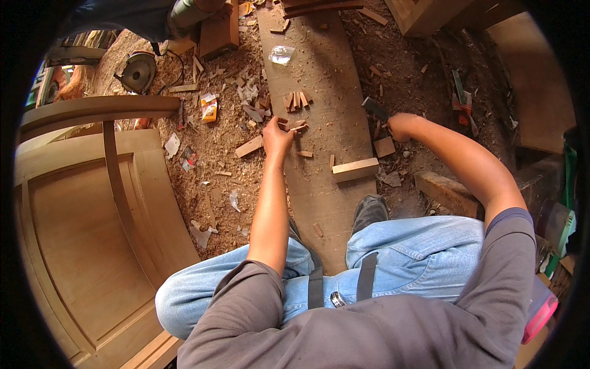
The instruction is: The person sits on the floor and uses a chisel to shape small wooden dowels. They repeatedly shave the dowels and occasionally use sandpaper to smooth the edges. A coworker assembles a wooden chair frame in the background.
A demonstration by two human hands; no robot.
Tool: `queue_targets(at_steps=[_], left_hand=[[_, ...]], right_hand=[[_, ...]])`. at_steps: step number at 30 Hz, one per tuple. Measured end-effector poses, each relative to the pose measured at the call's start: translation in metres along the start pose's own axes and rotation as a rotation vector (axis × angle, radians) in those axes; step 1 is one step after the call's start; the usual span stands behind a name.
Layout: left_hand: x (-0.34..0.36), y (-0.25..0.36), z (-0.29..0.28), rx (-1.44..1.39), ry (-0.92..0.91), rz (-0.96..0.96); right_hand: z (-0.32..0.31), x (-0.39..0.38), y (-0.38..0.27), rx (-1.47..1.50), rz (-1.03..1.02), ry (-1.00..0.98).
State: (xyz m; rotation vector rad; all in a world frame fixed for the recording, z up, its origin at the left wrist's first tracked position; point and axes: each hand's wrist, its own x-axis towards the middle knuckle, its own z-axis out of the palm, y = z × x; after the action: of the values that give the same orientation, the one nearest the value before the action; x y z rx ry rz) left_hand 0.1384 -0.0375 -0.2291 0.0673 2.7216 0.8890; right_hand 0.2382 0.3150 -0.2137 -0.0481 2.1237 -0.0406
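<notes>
Over the left edge of a long wooden plank [335, 80], my left hand [278, 136] is closed on small wood pieces [297, 125] whose ends stick out from its fingers. My right hand [402, 126] is off the plank's right side, gripping a tool with a flat dark blade [375, 109]; its handle is hidden in my fist, so the exact kind cannot be told. The blade points up and left over the plank. Several small wooden wedges [298, 100] lie together just beyond my left hand. A pale wood block [355, 170] rests across the plank nearer my knees.
A panelled wooden door [80, 240] lies at left with a curved wooden piece [104, 107] above it. A circular saw [138, 72] sits on the shavings at far left. Beside the plank are a wood offcut [250, 146] and a square block [385, 147]. Another person's arm [187, 15] shows at top.
</notes>
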Motion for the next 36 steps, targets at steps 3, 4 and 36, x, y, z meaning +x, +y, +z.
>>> queue_targets(at_steps=[3,4,36], left_hand=[[0.002,0.0,-0.005,-0.018,-0.022,0.02],[0.003,-0.001,-0.008,-0.03,-0.033,0.032],[-0.002,0.003,0.002,0.005,0.061,0.059]], right_hand=[[0.003,0.004,0.002,0.004,-0.009,0.031],[0.003,0.004,0.002,-0.009,0.009,0.02],[0.001,-0.003,-0.003,-0.034,0.02,-0.047]])
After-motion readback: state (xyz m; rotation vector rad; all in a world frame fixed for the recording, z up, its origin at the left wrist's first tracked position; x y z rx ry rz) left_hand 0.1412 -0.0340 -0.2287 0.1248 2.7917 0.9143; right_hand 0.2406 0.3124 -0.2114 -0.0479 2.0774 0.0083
